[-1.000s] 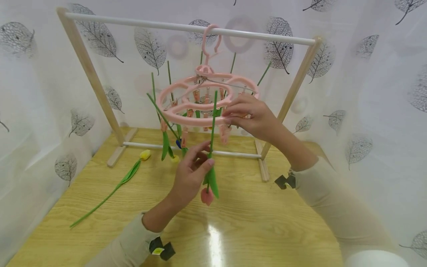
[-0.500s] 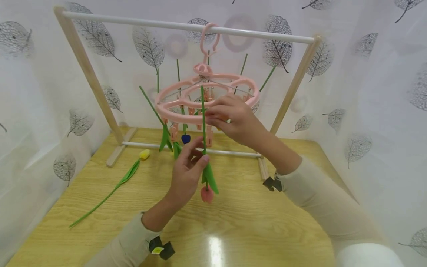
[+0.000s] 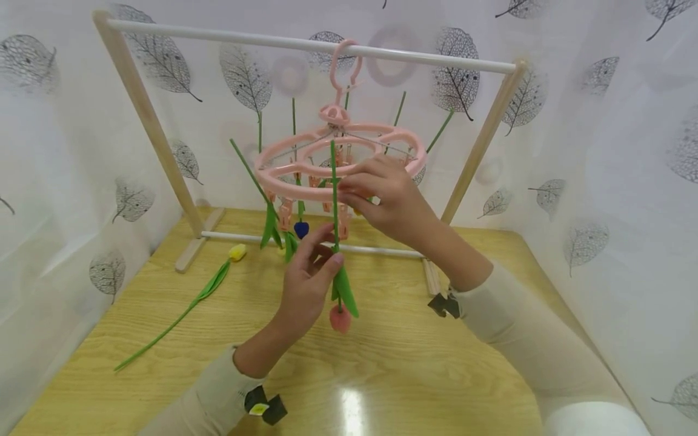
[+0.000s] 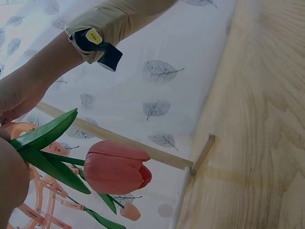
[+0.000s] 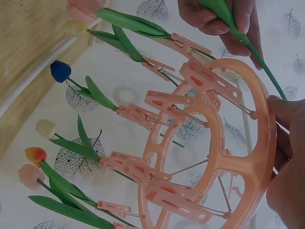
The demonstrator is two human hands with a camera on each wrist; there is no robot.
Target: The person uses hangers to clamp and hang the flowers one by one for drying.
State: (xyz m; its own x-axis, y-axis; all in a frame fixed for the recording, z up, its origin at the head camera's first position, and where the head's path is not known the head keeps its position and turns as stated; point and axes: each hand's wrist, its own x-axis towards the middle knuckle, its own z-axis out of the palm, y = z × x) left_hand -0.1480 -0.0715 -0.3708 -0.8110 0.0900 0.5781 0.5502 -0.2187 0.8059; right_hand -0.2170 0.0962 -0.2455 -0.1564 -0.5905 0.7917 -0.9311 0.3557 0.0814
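Note:
A pink artificial tulip [image 4: 116,167] hangs bloom down, its green stem pointing up. My left hand [image 3: 308,284] pinches it by the stem near the leaves. In front of me a round pink clip hanger [image 3: 305,192] hangs by its hook from a white rail. My right hand [image 3: 382,191] grips the hanger's front rim between thumb and fingers, as the right wrist view also shows. The held stem crosses in front of the rim, close to the right fingertips. A free clothespin [image 3: 343,221] dangles just below them. Several other tulips, among them a blue tulip [image 5: 61,71], hang head down from clips.
The rail [image 3: 245,41] rests on a wooden stand [image 3: 144,115] with a white lower bar. One yellow tulip [image 3: 212,287] lies on the wooden table [image 3: 425,351] at the left. A leaf-print curtain [image 3: 589,151] surrounds the table.
The hanger has turned, shifting its clips and hanging tulips. My right hand has moved left with the rim, toward the held stem. The left hand has hardly moved, its tulip's stem now more upright.

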